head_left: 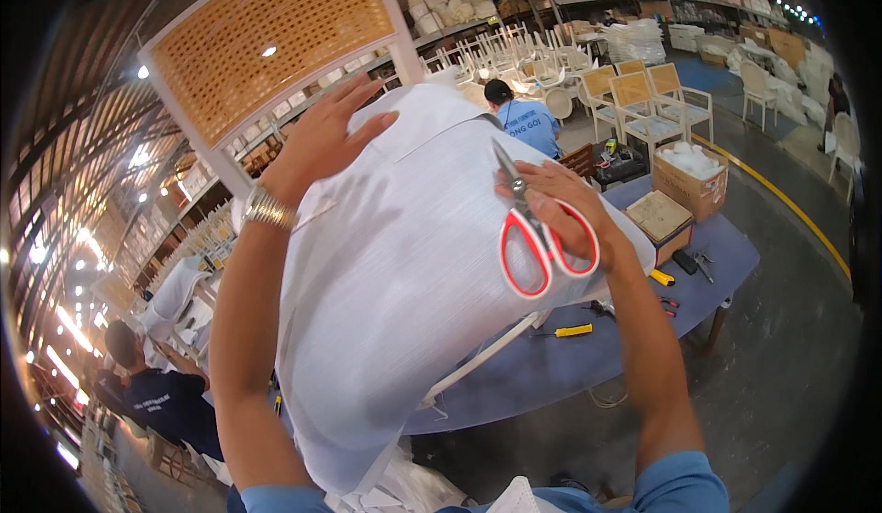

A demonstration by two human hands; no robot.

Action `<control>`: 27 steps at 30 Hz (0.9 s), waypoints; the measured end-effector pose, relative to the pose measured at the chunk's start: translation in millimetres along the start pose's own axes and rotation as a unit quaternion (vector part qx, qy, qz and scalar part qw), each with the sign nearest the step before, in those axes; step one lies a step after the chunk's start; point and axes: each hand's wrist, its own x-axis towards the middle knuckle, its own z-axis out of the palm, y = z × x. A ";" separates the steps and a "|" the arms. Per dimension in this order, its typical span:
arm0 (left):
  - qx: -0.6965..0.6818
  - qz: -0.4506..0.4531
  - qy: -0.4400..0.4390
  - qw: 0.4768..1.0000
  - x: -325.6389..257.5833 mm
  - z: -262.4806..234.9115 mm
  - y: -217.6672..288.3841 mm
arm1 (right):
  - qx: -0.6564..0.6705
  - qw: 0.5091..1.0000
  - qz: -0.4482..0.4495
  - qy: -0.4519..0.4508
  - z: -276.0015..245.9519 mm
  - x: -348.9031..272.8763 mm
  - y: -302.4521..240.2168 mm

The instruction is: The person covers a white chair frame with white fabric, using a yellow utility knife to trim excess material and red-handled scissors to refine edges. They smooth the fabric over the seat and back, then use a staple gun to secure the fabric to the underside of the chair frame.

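While the white cushion (pixel 404 293) fills the middle of the view, both hands rest on its upper half. It is one big padded piece in pale woven cloth, its long axis running from the lower edge of the picture up toward the cane chair back (pixel 266 40) behind it; its lower end hangs over the near rim of the blue table (pixel 588 357).

The left hand (pixel 322 141) lies flat and spread, fingers apart, pressing the cushion's top left corner just below the cane panel. The right hand (pixel 560 214) sits to the right and a little lower, closed around one pair of scissors (pixel 533 237) with red-and-white handles. The blades are shut and point up and slightly left, toward the seam line that crosses the cushion's top. So the seam lies up and left of the right hand, between the two hands, and the right hand is the nearer one with the tool.

On the table to the right stand two cardboard boxes (pixel 689 182), and near them a few small tools, two of them with yellow handles (pixel 574 330). Many white chairs (pixel 643 100) stand in the hall behind, too many to count.
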 end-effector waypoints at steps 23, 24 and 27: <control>0.000 -0.119 -0.172 0.978 60.7 90.6 14.7 | -0.009 1.000 -0.018 0.024 -22.4 -33.9 -2.1; -0.014 -0.111 -0.155 0.982 61.7 86.3 18.2 | -0.014 0.999 -0.016 0.026 -22.8 -34.4 -1.8; -0.054 -0.092 -0.094 0.990 54.5 81.3 17.3 | -0.013 0.999 -0.013 0.039 -18.6 -31.8 0.4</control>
